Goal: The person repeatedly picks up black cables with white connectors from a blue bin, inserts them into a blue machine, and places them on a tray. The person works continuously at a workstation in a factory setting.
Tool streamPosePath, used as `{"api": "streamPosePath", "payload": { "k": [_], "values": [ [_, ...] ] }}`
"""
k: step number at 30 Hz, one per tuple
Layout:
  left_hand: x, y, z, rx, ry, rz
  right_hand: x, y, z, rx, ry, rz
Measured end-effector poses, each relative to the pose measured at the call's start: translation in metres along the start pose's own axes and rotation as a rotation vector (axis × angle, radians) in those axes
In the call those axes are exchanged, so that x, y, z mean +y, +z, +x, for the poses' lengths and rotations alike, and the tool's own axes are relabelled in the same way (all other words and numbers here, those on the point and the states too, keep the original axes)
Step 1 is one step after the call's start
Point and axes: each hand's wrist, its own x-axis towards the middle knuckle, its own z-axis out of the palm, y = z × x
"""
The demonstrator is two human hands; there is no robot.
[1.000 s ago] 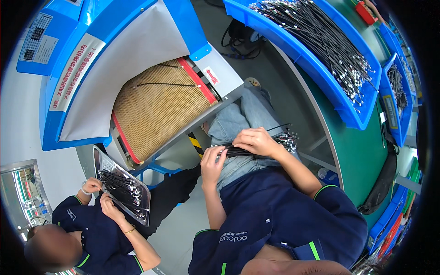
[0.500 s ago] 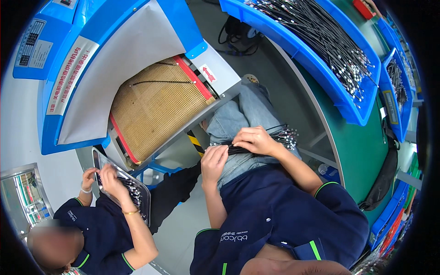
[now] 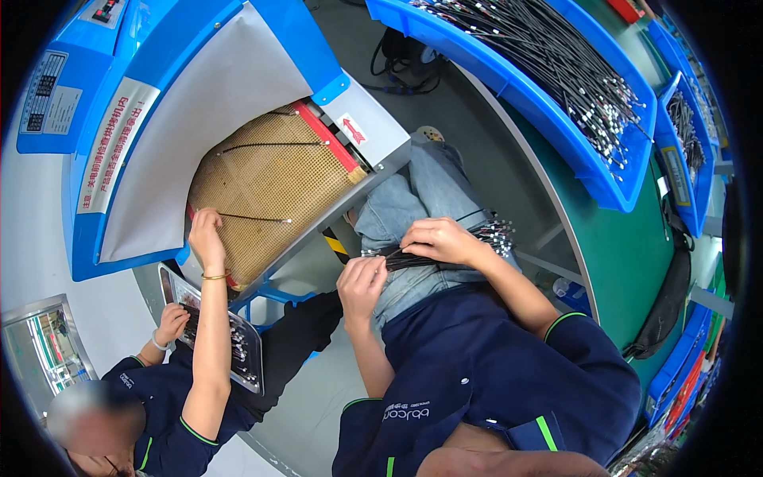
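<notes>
Across my lap lies a bundle of thin black cables (image 3: 421, 261), their white and metal connector ends (image 3: 497, 234) fanned out at the right. My left hand (image 3: 362, 284) is closed at the bundle's left end, thumb and fingers pinched together on a cable tip; the exact grip is small in view. Over the middle of the bundle, my right hand (image 3: 439, 241) is closed in a pinch on a black cable, and its fingers hide part of the bundle beneath.
At the left stands a blue machine (image 3: 171, 67) with a tan mesh belt (image 3: 274, 171) carrying several cables. A co-worker's hand (image 3: 208, 238) is at the belt; their tray of cables (image 3: 250, 350) rests on their lap. A blue bin (image 3: 628, 191) of cables stands on the green table (image 3: 612, 278).
My left hand has shifted slightly left and down, away from my right hand. The co-worker's hand has moved from the tray to the belt, where another cable now lies.
</notes>
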Motion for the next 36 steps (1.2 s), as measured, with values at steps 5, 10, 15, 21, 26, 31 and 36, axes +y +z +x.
{"api": "streamPosePath", "payload": {
  "k": [5,10,15,21,26,31,36],
  "values": [
    [-0.019,-0.021,-0.013,0.056,-0.099,0.038,0.010,-0.030,-0.003,0.000,0.023,-0.144],
    [-0.034,-0.048,-0.028,0.118,-0.226,0.097,0.016,-0.063,-0.013,-0.026,0.137,-0.177],
    [-0.042,-0.055,-0.041,0.164,-0.254,0.112,0.016,-0.069,-0.019,-0.027,0.281,-0.060],
    [-0.046,-0.059,-0.042,0.168,-0.279,0.088,0.009,-0.069,-0.018,0.046,0.351,0.038],
    [-0.048,-0.065,-0.047,0.187,-0.251,0.104,0.007,-0.070,-0.018,0.006,0.345,0.064],
    [-0.049,-0.066,-0.044,0.203,-0.203,0.117,0.004,-0.070,-0.023,0.033,0.285,0.067],
    [-0.049,-0.068,-0.049,0.211,-0.200,0.111,0.002,-0.067,-0.023,0.070,0.197,0.063]
  ]
}}
